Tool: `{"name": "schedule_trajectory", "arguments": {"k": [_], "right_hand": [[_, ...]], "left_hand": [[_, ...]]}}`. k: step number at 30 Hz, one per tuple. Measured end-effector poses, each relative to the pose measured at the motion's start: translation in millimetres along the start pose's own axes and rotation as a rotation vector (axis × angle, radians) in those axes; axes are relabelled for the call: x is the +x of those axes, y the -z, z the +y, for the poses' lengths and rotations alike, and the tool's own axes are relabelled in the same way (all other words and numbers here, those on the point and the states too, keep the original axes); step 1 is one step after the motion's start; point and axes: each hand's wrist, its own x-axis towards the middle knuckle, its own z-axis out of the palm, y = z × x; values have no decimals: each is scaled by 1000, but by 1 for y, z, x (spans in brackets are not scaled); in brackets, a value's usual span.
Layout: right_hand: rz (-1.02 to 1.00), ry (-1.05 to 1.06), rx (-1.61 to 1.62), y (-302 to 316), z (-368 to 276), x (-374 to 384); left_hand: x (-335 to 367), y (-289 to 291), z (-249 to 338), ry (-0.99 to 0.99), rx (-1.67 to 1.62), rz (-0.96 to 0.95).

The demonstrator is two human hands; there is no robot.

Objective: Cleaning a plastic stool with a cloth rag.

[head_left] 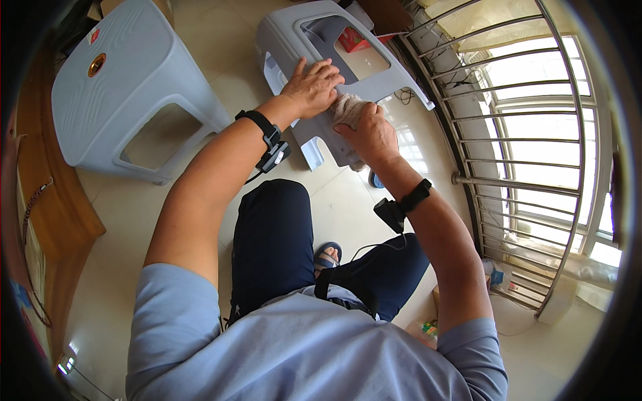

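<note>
In front of me a grey-blue plastic stool point(284, 37) lies tipped on its side, its legs and side openings showing. My left hand point(311, 89) rests on it with the fingers spread out. Close beside it, my right hand point(372, 136) is closed round a crumpled, pale cloth point(349, 110), which is pressed against a part of the stool. The palm side of the right hand is hidden, and the cloth covers the surface under it.
A second grey-blue stool point(134, 73) stands upright at the left, beside wooden furniture point(63, 227). Metal window bars point(515, 140) run along the right. A red box point(352, 40) shows through the tipped stool's opening. Pale tiles point(200, 220) cover the floor.
</note>
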Motion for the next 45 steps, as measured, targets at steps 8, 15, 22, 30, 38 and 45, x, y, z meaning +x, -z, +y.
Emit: {"name": "schedule_trajectory", "arguments": {"k": [8,15,22,30,38,45], "right_hand": [[-86,278,-140,10,13,-5],[15,146,-186,-8,-3,-8],[10,-56,6,5,11,7],[-177,131,-244,7,-4,-12],[-301,242,-50,22,30,16],[-206,189,-256,15,-1,9]], "left_hand": [[-2,0,0,7,-14,-50],[2,-2,-16,39,-226,111],[-61,-17,1,300,-651,297],[-61,-62,0,612,-1152,-160],[-47,-48,-18,667,-1147,-391],[-55,-46,-17,708,-1102,-329]]}}
